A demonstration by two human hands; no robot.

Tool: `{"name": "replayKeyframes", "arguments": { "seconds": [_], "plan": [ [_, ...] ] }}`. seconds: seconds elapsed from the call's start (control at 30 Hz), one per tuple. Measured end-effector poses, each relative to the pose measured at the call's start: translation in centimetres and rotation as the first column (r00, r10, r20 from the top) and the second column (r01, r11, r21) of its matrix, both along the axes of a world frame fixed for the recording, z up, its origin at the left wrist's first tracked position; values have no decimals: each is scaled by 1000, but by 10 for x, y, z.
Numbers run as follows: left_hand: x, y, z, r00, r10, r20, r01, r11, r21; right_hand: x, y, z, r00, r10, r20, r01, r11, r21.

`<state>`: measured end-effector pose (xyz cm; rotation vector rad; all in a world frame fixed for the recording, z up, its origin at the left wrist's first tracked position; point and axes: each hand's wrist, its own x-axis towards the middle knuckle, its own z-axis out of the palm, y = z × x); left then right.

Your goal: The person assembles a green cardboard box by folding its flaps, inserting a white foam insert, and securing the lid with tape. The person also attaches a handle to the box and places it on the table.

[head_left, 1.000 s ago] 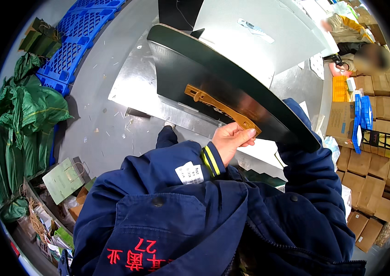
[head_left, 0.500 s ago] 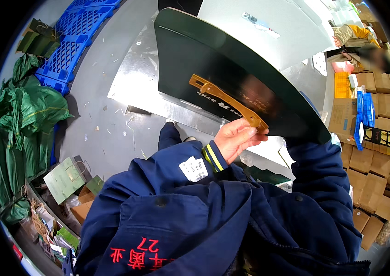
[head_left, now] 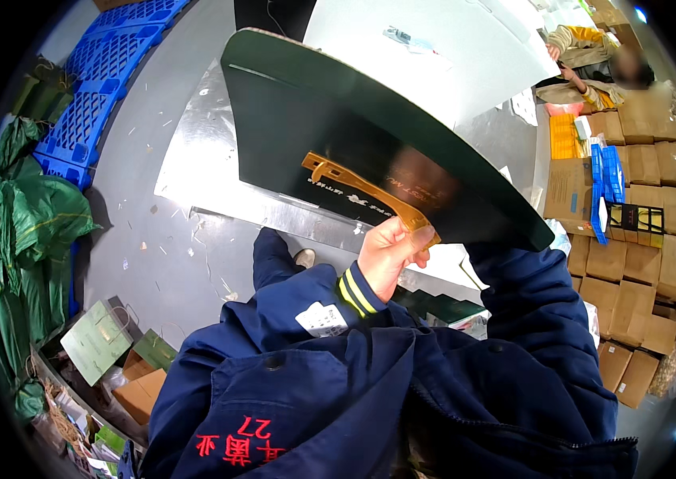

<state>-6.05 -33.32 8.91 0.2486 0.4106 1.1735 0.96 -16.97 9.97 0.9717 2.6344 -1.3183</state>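
My left hand [head_left: 393,254] is closed, thumb and fingers pinching one end of a golden-tan plastic carry handle [head_left: 370,189]. The handle's slotted far end lies against the face of a large dark green, glossy panel [head_left: 274,132], perhaps a box side. That panel is tilted in front of me, with a curved-looking upper edge and small printing beside the handle. My right sleeve [head_left: 525,279] runs up to the panel's lower right corner. Behind it my right hand is hidden, so its fingers cannot be seen.
Beyond the panel stands a white surface [head_left: 450,72] with a small clear packet [head_left: 408,38]. Blue plastic pallets [head_left: 110,72] and green sacks [head_left: 35,215] are at left. Cardboard boxes [head_left: 629,263] pile up at right, near another person's sleeve [head_left: 577,38]. Paper bags [head_left: 97,339] stand lower left.
The whole view has shifted, so the panel, handle and my left hand appear farther left and lower. My left hand still pinches the same handle end. The other person's arms have moved.
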Motion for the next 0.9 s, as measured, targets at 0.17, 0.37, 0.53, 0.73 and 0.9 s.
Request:
{"name": "replayKeyframes", "arguments": {
  "seconds": [0.17, 0.37, 0.53, 0.73, 0.9],
  "plan": [
    [-15, 3, 1, 954, -75, 290, 82, 997, -13, 3, 1, 0, 1000, -6, 8, 6, 1000, -7],
    [-10, 2, -8, 999, 45, 23, -46, 999, 16, 7, -2, -2, 1000, -1, 10, 2, 1000, -25],
    [-11, -1, -1, 958, 111, -265, -97, 993, 68, 8, 0, -2, 1000, -21, 4, 21, 999, -26],
    [-13, 0, 2, 974, 145, -174, -113, 977, 179, 2, 5, -5, 1000, -26, -4, 26, 999, -19],
    [-10, 0, -3, 987, 114, -112, -90, 975, 201, 5, 1, -6, 1000, -29, -7, 29, 999, -26]
  ]
}}
